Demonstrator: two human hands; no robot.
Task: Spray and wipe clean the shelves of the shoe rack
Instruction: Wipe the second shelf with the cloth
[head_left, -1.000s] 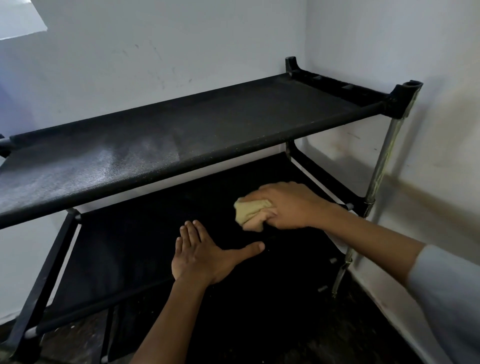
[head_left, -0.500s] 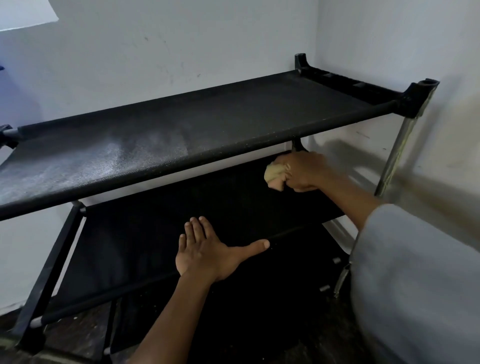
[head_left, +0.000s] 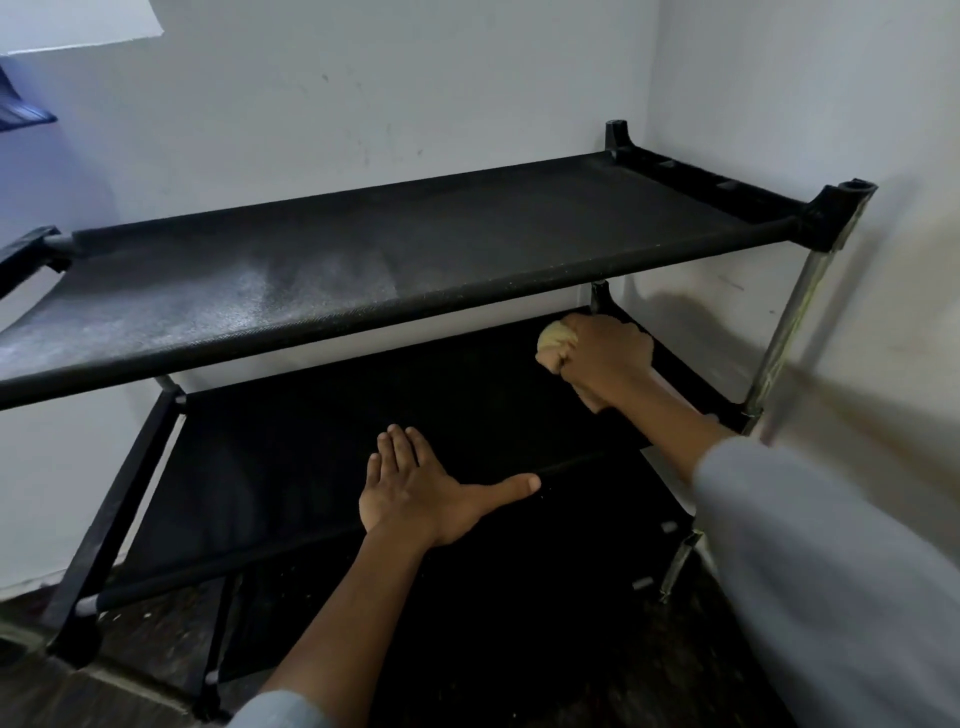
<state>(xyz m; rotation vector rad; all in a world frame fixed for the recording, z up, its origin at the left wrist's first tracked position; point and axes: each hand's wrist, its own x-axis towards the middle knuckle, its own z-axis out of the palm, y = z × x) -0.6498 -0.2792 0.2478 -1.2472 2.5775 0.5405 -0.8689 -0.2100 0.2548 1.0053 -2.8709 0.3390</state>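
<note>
A black shoe rack stands in a room corner. Its top shelf (head_left: 415, 260) is black fabric with a pale, dusty or wet patch on the left half. Under it lies the darker middle shelf (head_left: 322, 447). My right hand (head_left: 608, 358) is at the far right back of the middle shelf, fingers closed round a balled yellow cloth (head_left: 556, 340) pressed to the fabric. My left hand (head_left: 421, 488) lies flat, palm down, fingers together and thumb spread, on the front edge of the same shelf. A lower shelf (head_left: 519, 597) is very dark.
White walls close in behind and on the right of the rack. A metal upright (head_left: 789, 332) carries the front right corner, next to my right forearm. The dark floor (head_left: 135, 706) shows at the bottom left. A blue object (head_left: 21, 111) juts in at the upper left.
My right hand has carried the cloth from the front middle of the middle shelf back and to the right, up to the rear right corner. My left hand has stayed flat in place.
</note>
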